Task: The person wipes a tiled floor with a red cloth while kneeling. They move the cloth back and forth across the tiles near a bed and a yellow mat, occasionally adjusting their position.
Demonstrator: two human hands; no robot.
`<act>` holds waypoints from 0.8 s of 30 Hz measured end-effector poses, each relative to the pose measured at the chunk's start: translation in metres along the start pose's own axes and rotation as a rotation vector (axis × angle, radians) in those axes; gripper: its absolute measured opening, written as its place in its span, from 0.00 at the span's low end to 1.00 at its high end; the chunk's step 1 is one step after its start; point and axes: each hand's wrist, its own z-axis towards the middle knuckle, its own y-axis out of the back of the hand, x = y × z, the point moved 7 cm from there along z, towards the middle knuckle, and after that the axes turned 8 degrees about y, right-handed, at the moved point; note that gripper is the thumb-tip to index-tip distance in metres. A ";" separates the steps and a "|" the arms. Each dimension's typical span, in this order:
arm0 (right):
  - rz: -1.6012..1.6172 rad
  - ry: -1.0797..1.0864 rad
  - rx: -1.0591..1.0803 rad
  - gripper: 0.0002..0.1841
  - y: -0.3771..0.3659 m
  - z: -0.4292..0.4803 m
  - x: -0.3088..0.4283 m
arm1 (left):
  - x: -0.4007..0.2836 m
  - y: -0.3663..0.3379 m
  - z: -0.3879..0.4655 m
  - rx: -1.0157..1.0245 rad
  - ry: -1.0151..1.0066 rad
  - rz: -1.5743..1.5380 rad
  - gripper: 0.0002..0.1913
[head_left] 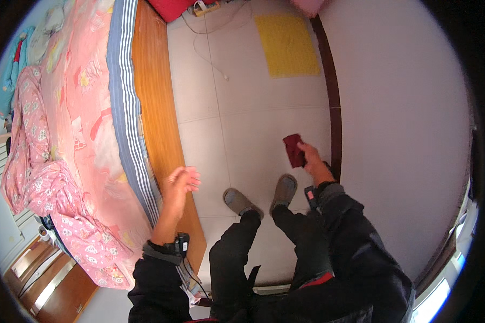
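Observation:
My right hand (311, 156) grips a dark red folded cloth (293, 150) by its right edge, held above the tiled floor near the wall. The cloth looks flat and roughly rectangular; its exact kind cannot be told. My left hand (181, 181) holds nothing and hovers over the wooden side board (157, 101) of the bed, its fingers loosely curled and apart. Below, my feet stand on the tiles in grey slippers (242, 202). A small black device is strapped at each wrist.
Left, the bed bears a pink patterned sheet (80, 101) and a crumpled pink quilt (72, 218). A yellow mat (289, 46) lies on the floor ahead, with a thin white cable (210, 60) beside it. The white wall (400, 121) with dark skirting (334, 121) bounds the right.

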 end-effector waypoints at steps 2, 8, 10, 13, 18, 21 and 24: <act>-0.024 -0.040 -0.002 0.22 -0.022 -0.014 -0.013 | 0.008 -0.015 0.002 0.074 0.088 0.080 0.18; -0.316 0.370 0.233 0.24 -0.159 -0.128 0.034 | 0.009 -0.056 -0.015 0.225 0.269 -0.021 0.34; -0.536 0.471 0.310 0.36 -0.204 -0.193 0.055 | 0.008 -0.078 -0.030 0.329 0.347 -0.106 0.47; -0.768 0.616 0.547 0.44 -0.249 -0.300 0.100 | -0.011 -0.111 -0.051 0.483 0.334 -0.293 0.28; -0.932 1.072 -0.243 0.24 -0.157 -0.425 0.292 | -0.050 -0.131 -0.091 0.467 0.218 -0.432 0.15; -1.174 1.601 -0.784 0.37 -0.090 -0.472 0.408 | -0.064 -0.121 -0.104 0.453 0.215 -0.277 0.17; -1.382 1.365 -1.002 0.45 -0.025 -0.423 0.484 | -0.068 -0.115 -0.103 0.411 0.218 -0.269 0.16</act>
